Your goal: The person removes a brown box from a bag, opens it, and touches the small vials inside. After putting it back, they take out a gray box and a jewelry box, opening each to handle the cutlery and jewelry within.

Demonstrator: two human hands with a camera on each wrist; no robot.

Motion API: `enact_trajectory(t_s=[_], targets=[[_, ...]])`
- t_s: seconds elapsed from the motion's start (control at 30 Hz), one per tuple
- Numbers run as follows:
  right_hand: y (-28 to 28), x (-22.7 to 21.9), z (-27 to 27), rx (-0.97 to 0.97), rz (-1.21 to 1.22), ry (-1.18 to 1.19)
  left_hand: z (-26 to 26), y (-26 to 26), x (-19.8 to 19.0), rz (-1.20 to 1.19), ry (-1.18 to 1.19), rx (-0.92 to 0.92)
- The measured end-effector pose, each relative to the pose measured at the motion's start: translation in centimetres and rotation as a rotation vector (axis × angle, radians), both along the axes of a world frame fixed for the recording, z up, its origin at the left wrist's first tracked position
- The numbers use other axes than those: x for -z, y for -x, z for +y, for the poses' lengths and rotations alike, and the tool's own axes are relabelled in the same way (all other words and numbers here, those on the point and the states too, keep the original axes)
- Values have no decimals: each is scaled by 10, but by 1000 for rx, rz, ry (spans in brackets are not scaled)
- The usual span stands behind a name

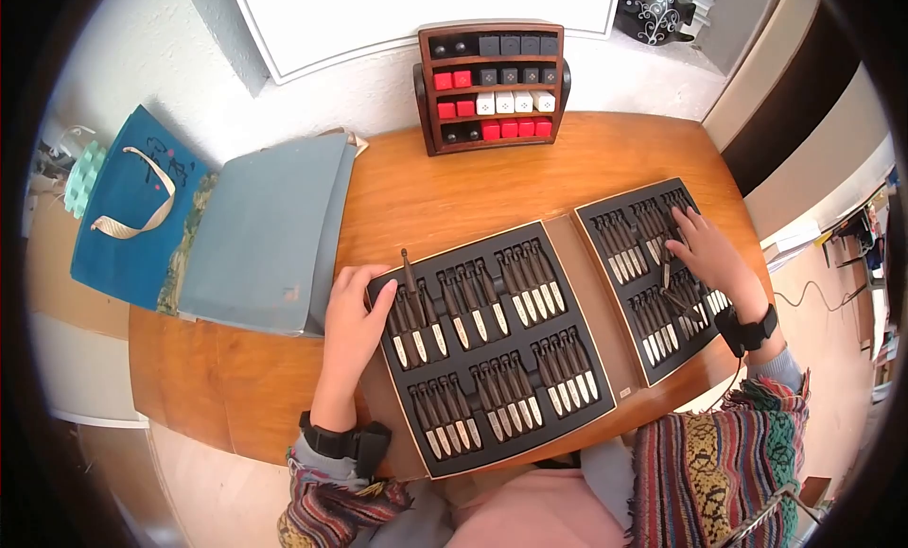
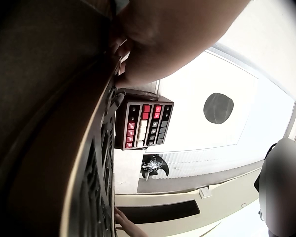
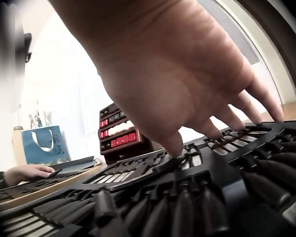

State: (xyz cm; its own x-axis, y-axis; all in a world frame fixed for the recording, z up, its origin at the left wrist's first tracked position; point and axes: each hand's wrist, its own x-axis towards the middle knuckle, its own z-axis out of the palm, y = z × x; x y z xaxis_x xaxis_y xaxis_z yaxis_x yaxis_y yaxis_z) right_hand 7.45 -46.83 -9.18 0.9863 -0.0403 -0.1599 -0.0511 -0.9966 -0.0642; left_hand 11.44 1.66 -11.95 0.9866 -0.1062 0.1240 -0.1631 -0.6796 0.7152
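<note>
Two black trays hold rows of dark-handled knives with pale blades on a wooden table. My left hand lies flat on the left rim of the larger tray, fingers fairly straight. One loose knife sticks out of its row just beside my index finger. My right hand rests spread on the knives of the smaller right tray. In the right wrist view its fingertips press down on the handles. Another knife lies askew below that hand. Neither hand grips anything.
A wooden rack of red, white and black cubes stands at the table's back edge, also seen as the rack and the rack. A grey folder and a blue bag lie at the left. A white wall rises behind.
</note>
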Motion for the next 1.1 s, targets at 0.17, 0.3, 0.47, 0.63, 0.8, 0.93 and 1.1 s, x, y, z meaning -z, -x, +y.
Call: enact_trajectory(t_s=[0.17,0.3,0.47,0.63,0.8,0.93,1.1], targets=[[22,-29,46,14,131,-31,2,-2,6,-60,6,22],[33,-32,52,-61,122,-46,2,-2,7,-89,2,31],[43,-18,32,83,-8,109,1,0,2,-50,-7,23],[61,-1,41,135,14,219,-1,1,-3,6,-15,0],[77,3,83,94,-65,188,0,0,-1,-4,-25,4],[89,19,97,-24,-223,259,0,1,-2,13,-11,0],[98,11,103,-111,-261,177,0,1,-2,-11,-20,8]])
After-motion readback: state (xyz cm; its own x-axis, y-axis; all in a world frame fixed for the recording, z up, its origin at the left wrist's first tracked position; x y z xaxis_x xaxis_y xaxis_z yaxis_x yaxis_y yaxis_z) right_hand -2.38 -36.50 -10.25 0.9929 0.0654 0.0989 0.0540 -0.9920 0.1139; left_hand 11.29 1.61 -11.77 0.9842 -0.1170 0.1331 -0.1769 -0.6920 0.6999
